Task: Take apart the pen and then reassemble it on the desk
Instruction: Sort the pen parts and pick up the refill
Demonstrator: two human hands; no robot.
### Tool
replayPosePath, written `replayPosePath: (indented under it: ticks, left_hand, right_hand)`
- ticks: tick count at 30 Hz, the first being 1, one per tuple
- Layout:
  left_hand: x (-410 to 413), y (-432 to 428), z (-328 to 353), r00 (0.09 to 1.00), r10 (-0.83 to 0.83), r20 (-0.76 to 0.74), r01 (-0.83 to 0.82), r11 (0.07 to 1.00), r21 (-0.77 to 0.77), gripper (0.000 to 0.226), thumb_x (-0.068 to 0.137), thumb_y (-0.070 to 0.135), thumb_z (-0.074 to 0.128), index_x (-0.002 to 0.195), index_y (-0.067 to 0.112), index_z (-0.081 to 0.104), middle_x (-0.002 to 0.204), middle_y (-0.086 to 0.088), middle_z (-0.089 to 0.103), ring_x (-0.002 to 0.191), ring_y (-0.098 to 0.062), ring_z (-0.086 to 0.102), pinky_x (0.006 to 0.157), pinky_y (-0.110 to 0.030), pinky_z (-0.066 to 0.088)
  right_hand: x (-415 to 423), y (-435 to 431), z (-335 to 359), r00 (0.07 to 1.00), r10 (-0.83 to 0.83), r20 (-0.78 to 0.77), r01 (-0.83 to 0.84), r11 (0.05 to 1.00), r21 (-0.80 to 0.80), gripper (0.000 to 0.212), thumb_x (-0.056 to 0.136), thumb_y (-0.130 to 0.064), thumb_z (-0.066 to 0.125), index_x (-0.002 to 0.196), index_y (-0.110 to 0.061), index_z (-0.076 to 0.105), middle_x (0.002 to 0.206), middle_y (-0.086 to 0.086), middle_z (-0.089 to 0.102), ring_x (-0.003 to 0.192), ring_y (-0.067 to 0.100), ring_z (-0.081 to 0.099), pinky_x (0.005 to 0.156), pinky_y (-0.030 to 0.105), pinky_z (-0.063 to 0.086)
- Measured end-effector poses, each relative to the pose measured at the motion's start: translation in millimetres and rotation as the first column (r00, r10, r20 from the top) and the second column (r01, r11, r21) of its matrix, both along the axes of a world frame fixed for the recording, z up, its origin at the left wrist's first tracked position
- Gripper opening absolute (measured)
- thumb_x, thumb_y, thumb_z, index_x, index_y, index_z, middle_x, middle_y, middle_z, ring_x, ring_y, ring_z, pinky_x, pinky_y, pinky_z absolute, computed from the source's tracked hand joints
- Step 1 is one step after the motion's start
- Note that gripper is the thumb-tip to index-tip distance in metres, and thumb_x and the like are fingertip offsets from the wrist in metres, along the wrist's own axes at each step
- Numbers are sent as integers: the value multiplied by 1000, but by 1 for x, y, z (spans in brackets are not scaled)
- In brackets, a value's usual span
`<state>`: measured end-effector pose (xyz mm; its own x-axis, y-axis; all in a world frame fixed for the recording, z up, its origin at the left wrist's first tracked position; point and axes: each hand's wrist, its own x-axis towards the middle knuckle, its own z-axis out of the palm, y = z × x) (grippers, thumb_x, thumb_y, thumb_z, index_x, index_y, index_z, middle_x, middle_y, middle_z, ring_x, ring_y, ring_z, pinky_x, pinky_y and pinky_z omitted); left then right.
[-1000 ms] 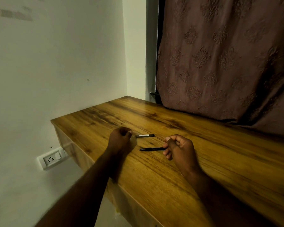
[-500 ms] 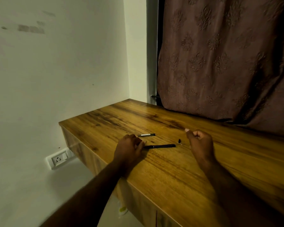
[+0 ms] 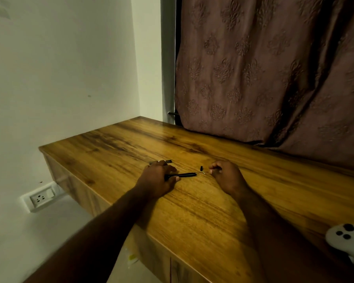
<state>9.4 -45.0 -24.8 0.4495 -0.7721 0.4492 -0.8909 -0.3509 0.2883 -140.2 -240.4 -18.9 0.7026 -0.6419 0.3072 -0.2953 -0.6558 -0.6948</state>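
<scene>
A black pen barrel (image 3: 185,175) lies flat on the wooden desk (image 3: 192,211). My left hand (image 3: 156,177) rests on its left end, with the fingers and thumb closed around it. A grey and black cap piece (image 3: 165,161) lies just behind that hand, partly hidden by the knuckles. A small black tip piece (image 3: 201,168) and a tiny pale bit (image 3: 204,172) lie on the desk just past the barrel's right end. My right hand (image 3: 226,175) sits beside them with its fingers curled in; nothing shows between the fingertips.
A white controller (image 3: 347,240) lies at the desk's near right. A patterned brown curtain (image 3: 274,68) hangs behind the desk. The desk's left edge drops off beside a white wall that carries a socket (image 3: 40,199).
My left hand left the cap piece and came down onto the barrel's left end. My right hand let go of the barrel and drew off to the right, and the small tip piece now lies loose.
</scene>
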Motion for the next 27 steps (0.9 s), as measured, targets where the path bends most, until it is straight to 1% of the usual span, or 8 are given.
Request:
replayPosePath:
  ticks: [3, 7, 11, 14, 16, 18, 21, 27]
  left_hand:
    - [4, -2, -2, 1000, -16, -5, 16, 1000, 2, 38, 81, 54, 49, 105, 32, 70, 106, -4, 68, 101, -24, 60, 86, -43, 50]
    - [12, -2, -7, 999, -44, -11, 44, 999, -14, 40, 80, 55, 44, 99, 33, 72, 100, 2, 71, 100, -21, 60, 84, -43, 50]
    - [15, 0, -10, 995, -89, -33, 86, 992, -87, 25, 82, 39, 56, 93, 27, 74, 94, 2, 73, 98, -22, 63, 83, -41, 51]
    - [12, 4, -8, 986, -140, -93, 127, 983, -131, 23, 84, 33, 57, 87, 20, 75, 81, 2, 73, 79, -17, 65, 71, -33, 52]
    - [9, 8, -6, 975, -187, -121, 164, 970, -178, 28, 89, 34, 53, 81, 16, 73, 68, 1, 68, 60, -13, 61, 56, -28, 47]
    - [3, 12, -2, 971, -206, -123, 176, 961, -215, 32, 92, 35, 51, 80, 14, 71, 62, 2, 63, 52, -9, 55, 49, -24, 41]
    - [-2, 14, -2, 973, -177, -149, 134, 956, -261, 30, 90, 35, 51, 83, 14, 71, 58, 8, 56, 47, 0, 48, 45, -19, 36]
    - [-5, 15, -2, 983, -126, -132, 83, 955, -286, 26, 90, 34, 52, 88, 15, 69, 69, 4, 63, 54, -4, 53, 50, -18, 37]
  right_hand:
    - [6, 0, 1, 997, 49, -54, -50, 998, -29, 17, 86, -16, 66, 102, -14, 71, 108, 1, 66, 99, 16, 60, 85, 27, 46]
    - [9, -2, 0, 993, 72, -91, -78, 995, -58, 13, 85, -18, 69, 97, -17, 72, 108, 3, 65, 101, 19, 59, 91, 37, 49]
    - [10, -4, 1, 990, 79, -120, -89, 993, -80, 7, 85, -19, 69, 90, -19, 73, 104, 3, 67, 99, 19, 59, 90, 38, 49]
    - [10, -3, 3, 988, 86, -125, -96, 992, -80, 7, 84, -19, 69, 81, -24, 71, 100, 2, 68, 96, 17, 60, 87, 35, 49]
    - [9, -2, 4, 989, 89, -118, -99, 992, -84, 12, 84, -17, 68, 76, -25, 68, 98, 0, 68, 94, 16, 60, 84, 34, 49]
    - [8, -1, 5, 989, 94, -114, -104, 991, -84, 14, 85, -15, 68, 74, -25, 67, 95, -1, 68, 93, 16, 60, 83, 34, 49]
    - [8, 0, 5, 989, 91, -117, -102, 991, -88, 16, 85, -16, 67, 73, -26, 65, 95, -3, 68, 92, 15, 60, 83, 34, 49]
    - [9, 1, 5, 989, 73, -132, -92, 985, -145, 18, 85, -18, 66, 71, -30, 63, 93, -4, 67, 89, 16, 60, 79, 35, 50]
